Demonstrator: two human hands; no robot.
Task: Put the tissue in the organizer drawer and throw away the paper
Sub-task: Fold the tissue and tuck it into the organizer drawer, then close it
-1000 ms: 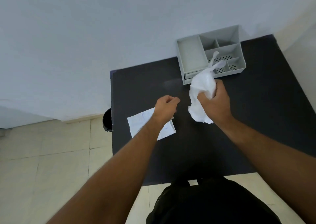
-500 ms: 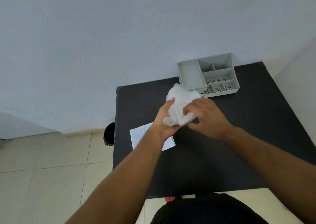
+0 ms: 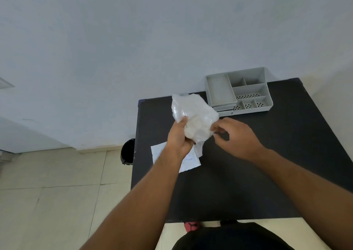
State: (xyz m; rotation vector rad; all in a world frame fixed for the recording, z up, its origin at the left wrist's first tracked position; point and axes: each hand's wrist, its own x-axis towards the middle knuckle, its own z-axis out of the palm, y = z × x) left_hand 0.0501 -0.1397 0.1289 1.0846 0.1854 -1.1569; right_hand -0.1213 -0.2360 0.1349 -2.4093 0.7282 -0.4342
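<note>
A crumpled white tissue (image 3: 194,117) is held up above the black table (image 3: 248,163). My left hand (image 3: 180,137) grips it from below and the left. My right hand (image 3: 236,137) is just right of it, fingers curled, fingertips at the tissue's right edge. A flat white sheet of paper (image 3: 189,159) lies on the table under my left wrist, partly hidden. The grey organizer (image 3: 238,91) stands at the table's far edge against the wall, with two small drawers (image 3: 223,110) at its front left, both pushed in.
A black bin (image 3: 127,151) stands on the tiled floor by the table's left side. The white wall runs behind the table. Something red (image 3: 191,226) shows on the floor at the table's near edge.
The tissue passed from my right hand into my left hand. Both hands bunched it; now my right hand has eased off to its right edge. The view tilted up.
</note>
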